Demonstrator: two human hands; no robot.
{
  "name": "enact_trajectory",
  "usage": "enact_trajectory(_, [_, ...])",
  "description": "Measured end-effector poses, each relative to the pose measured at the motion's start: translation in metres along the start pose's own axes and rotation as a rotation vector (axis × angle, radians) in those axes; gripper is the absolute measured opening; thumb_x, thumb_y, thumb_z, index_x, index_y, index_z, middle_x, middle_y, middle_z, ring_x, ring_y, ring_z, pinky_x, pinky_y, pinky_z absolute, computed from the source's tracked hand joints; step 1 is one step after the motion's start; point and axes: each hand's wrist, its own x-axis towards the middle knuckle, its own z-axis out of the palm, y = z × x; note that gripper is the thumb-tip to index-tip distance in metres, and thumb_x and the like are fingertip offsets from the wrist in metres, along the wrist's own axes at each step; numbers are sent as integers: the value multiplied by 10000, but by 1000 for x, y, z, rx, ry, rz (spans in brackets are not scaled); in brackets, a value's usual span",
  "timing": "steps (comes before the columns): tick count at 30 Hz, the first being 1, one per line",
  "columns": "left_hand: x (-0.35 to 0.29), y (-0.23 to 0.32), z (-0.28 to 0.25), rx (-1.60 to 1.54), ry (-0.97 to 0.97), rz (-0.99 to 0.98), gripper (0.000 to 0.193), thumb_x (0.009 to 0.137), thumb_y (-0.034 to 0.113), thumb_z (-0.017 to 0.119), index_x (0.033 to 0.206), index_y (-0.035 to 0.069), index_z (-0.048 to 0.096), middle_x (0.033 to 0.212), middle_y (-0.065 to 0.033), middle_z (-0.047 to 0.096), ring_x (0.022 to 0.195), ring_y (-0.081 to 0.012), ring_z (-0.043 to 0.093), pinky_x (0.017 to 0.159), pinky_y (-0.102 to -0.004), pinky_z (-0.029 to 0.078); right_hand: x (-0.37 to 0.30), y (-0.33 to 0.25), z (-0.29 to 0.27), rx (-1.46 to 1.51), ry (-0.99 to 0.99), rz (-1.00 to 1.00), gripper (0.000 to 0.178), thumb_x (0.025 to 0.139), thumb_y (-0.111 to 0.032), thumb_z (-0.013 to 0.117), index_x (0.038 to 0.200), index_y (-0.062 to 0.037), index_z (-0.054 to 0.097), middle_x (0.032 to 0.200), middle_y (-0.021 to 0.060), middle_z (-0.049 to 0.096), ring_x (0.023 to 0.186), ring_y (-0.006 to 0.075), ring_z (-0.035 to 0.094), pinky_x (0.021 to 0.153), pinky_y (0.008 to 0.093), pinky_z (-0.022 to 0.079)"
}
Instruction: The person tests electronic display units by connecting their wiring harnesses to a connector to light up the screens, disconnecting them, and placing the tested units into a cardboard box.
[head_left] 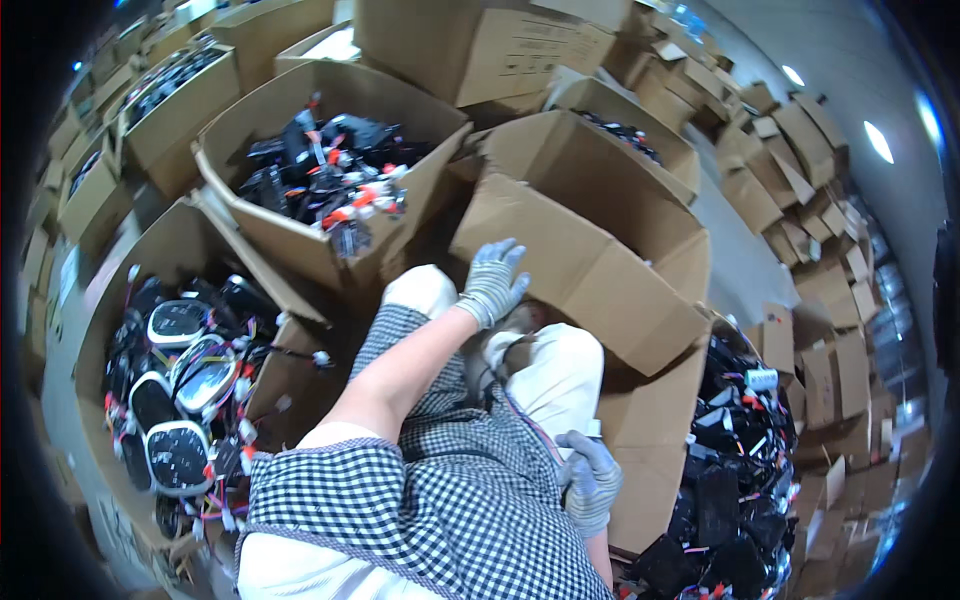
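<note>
My left hand point(493, 285), in a grey-white striped work glove, is held above my knees with its fingers apart and nothing visible in it. It is nearest the raised flap of a cardboard box point(575, 265) in front of me. My right hand point(590, 482), gloved the same way, is curled beside my right thigh; what its fingers hold, if anything, is hidden. A black-and-white checked apron point(480, 500) covers my lap. At my left, a carton point(225, 270) holds black devices point(178, 457) with pale rims and coloured wires.
Ahead stands a carton point(215, 180) of black parts with orange and white connectors point(345, 210). On my right lies a heap of black parts point(720, 500) beside a cardboard panel point(650, 450). Stacked cartons point(770, 170) rise at the far right, and more line the back left.
</note>
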Motion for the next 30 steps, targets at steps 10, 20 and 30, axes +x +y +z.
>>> enact_trajectory(10, [-19,-4,-2,-138,-101,-134,343,818,268,566,1103,77,561,1164,-153,547,1083,-325,508,933,-422,395,2,29,-2,5,20,-66,351,898,-334,530,1030,-25,633,818,86,652,506,72,503,508,212,419])
enact_trajectory(20, [83,44,47,12,-110,265,421,744,219,638,1129,91,524,1178,-126,518,1112,-317,462,969,-433,352,26,48,-11,-58,-157,47,321,925,-295,482,1046,-38,631,660,23,520,540,92,515,523,234,414])
enact_trajectory(30, [171,57,94,534,-738,175,490,754,507,601,1025,100,636,962,-118,655,1013,-264,575,924,-394,394,39,76,-32,-81,-98,157,254,905,-191,491,1064,-45,626,774,60,616,548,126,548,538,264,453])
